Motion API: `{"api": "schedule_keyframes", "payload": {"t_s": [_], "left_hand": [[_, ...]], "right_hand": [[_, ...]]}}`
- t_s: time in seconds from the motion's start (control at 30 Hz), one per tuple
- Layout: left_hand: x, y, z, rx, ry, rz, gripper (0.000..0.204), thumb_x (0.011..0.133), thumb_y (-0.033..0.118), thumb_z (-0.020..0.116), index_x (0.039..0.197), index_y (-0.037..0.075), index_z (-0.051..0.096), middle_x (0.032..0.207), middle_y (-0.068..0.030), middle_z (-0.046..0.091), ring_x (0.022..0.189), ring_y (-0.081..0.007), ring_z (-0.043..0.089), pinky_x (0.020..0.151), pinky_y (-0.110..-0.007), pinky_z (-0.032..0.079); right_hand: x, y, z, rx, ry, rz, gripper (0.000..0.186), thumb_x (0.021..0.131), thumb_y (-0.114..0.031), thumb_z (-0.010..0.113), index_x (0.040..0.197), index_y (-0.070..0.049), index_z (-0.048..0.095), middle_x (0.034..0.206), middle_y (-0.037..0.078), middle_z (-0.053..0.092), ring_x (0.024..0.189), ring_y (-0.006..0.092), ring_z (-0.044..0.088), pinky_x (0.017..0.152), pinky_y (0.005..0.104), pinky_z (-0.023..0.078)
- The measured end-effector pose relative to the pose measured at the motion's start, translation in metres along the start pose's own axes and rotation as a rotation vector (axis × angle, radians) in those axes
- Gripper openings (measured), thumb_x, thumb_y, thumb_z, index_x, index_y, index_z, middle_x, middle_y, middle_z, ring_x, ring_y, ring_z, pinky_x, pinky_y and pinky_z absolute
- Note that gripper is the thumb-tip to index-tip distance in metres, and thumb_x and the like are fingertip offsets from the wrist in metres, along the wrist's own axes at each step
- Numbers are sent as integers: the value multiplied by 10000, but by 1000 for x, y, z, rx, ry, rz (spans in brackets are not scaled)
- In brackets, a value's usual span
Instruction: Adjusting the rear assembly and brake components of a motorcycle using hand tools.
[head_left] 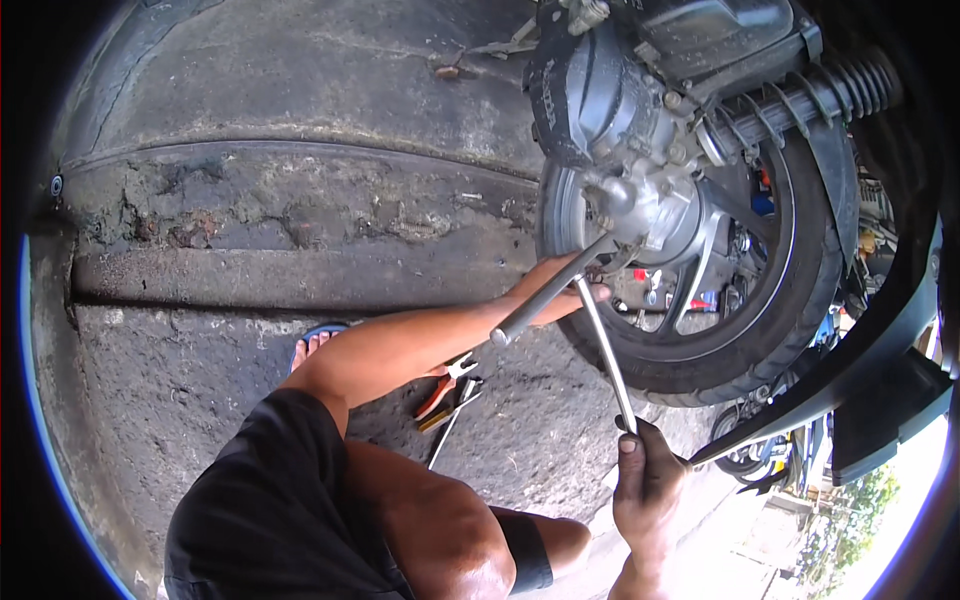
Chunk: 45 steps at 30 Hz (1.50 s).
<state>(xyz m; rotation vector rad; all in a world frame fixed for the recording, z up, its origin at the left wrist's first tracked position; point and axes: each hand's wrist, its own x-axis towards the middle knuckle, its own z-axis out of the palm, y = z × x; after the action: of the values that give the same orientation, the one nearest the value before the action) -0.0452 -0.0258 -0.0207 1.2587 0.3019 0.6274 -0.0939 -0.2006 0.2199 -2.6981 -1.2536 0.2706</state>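
On the concrete at near left lie orange-handled pliers (442, 388); past them the left hand (556, 290) curls around the middle of a T-shaped wrench (575, 285) set against the motorcycle's rear wheel hub (640, 205), while at near right the right hand (648, 482) grips its long bar closed-fisted

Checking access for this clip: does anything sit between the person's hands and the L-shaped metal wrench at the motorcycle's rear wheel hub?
Nothing visible does. The right hand already grips the long L-shaped metal wrench at its lower end, and the left hand is at its head beside the grey rear wheel hub. The orange-handled pliers lie apart on the concrete.
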Motion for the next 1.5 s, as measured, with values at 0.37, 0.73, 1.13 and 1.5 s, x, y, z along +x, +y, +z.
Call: {"api": "schedule_keyframes", "payload": {"t_s": [0.37,0.73,1.13,1.5], "left_hand": [[15,8,14,379,-38,-26,549,990,464,534,1106,-61,645,663,-182,632,623,-285,636,591,-414,501],[26,-14,-1,558,-71,107,455,954,441,577,938,-3,677,660,-205,632,651,-382,664,600,-471,512],[19,-18,9,251,-28,33,476,969,427,575,1186,7,629,959,-254,686,933,-361,668,826,-451,517],[12,-6,8,214,-68,13,412,969,375,611,1177,24,660,872,-185,701,800,-241,663,749,-413,522]], "right_hand": [[5,14,3,71,-125,59,210,951,-138,609,1090,7,669,656,176,651,589,296,694,510,373,496],[2,31,8,90,-129,33,218,951,-131,603,1102,15,660,683,196,664,610,342,695,523,388,511],[16,34,16,-47,-122,41,256,958,-119,552,1181,-22,631,770,231,683,652,398,688,537,444,532],[12,35,28,-106,60,-68,224,973,-93,509,1078,40,656,571,169,595,477,311,628,446,392,451]]}}
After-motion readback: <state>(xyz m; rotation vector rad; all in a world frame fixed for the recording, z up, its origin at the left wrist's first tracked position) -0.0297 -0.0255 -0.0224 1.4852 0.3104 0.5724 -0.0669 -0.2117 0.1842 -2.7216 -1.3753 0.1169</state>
